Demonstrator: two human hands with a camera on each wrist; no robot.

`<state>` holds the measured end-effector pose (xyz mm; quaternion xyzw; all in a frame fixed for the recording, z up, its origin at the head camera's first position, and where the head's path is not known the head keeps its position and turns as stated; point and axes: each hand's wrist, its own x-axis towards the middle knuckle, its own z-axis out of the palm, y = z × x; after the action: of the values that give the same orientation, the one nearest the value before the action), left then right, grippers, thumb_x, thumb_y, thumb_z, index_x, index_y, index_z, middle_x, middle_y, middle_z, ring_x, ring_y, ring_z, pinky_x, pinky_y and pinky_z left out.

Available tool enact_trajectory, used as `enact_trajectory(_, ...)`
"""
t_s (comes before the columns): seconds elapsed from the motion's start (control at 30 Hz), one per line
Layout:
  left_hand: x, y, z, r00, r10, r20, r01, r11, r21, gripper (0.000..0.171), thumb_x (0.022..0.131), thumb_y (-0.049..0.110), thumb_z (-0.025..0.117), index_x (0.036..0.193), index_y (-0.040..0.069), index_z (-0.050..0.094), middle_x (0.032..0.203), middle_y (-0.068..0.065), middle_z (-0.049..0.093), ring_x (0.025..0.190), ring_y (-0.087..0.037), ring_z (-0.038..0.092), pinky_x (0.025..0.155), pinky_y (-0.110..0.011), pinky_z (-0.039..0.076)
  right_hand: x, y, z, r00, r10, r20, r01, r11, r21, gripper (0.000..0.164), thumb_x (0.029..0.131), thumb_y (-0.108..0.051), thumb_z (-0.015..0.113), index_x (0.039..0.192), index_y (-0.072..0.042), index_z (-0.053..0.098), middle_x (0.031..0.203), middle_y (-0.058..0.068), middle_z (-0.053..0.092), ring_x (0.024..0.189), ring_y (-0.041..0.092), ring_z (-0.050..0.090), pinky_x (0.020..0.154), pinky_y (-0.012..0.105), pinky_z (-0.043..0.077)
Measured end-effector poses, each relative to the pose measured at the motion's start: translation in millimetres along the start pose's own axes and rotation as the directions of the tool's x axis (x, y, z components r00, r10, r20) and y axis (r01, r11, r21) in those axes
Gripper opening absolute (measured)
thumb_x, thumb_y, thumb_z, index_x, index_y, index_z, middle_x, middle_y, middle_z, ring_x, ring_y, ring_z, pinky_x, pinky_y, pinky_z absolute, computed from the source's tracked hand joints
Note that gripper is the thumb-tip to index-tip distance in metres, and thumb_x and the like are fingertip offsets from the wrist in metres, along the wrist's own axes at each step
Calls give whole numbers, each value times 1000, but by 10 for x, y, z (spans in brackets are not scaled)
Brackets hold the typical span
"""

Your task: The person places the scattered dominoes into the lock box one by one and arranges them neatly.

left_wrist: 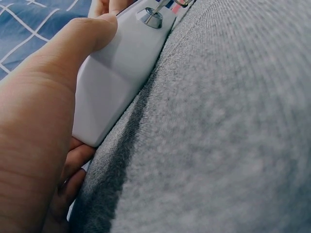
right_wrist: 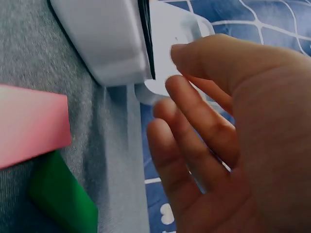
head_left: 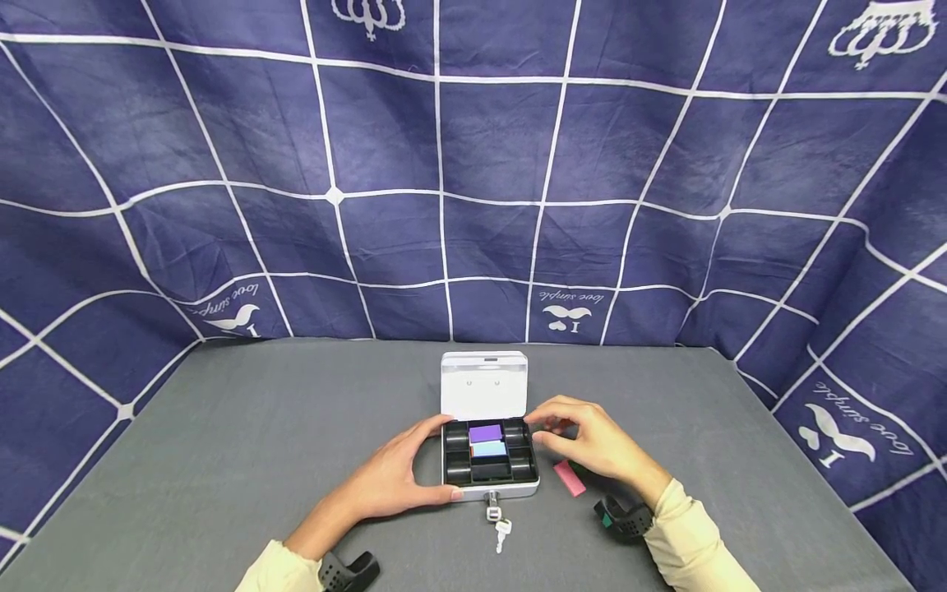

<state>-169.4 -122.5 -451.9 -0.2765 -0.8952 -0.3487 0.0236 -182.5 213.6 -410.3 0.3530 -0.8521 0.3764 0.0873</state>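
A small white cash box (head_left: 499,492) stands with its lid (head_left: 484,395) raised, showing a black compartment tray (head_left: 459,469). In the tray's middle lie a purple block (head_left: 485,433) and a light blue block (head_left: 488,449), with a sliver of orange beside them. My left hand (head_left: 392,473) holds the box's left side, thumb at the front corner and fingers toward the back. Beside the box's right rear corner is my right hand (head_left: 588,436); its fingers are loosely bent, with nothing between them in the right wrist view. A key sits in the front lock (left_wrist: 151,17).
To the right of the box, a pink block (head_left: 570,478) lies on the grey cloth, with a green block (right_wrist: 63,194) against it. A second key (head_left: 503,533) hangs at the front. Behind the table hangs a blue curtain (head_left: 488,238) with white lines.
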Motion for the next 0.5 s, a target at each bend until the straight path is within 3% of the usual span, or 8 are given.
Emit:
enact_trajectory(0.17,-3,-3,15,1000,0,-3,0,1000,-7,94,74,67,83,151,29,44,142,5,60,132,-21,57,107,-51,47,-63,70,-93,987,81,142,-92,993,76,25,94,0,68,114,-12,75,102,2,74,89,7,66,79,26,56)
enact_trajectory(0.37,2,2,20,1000,1,-10,-1,1000,-24,93,72,65,85,147,28,46,133,5,63,125,-18,60,104,-48,49,-127,116,-163,933,137,332,-185,975,119,45,85,15,54,117,-11,72,111,6,73,100,18,67,86,27,53)
enact_trajectory(0.5,2,7,14,1000,-5,-11,5,1000,-28,94,72,64,86,147,27,45,133,3,63,124,-19,60,103,-49,49,-147,126,-187,911,117,395,-180,976,126,50,82,18,52,115,-13,74,115,4,73,104,17,66,92,28,53)
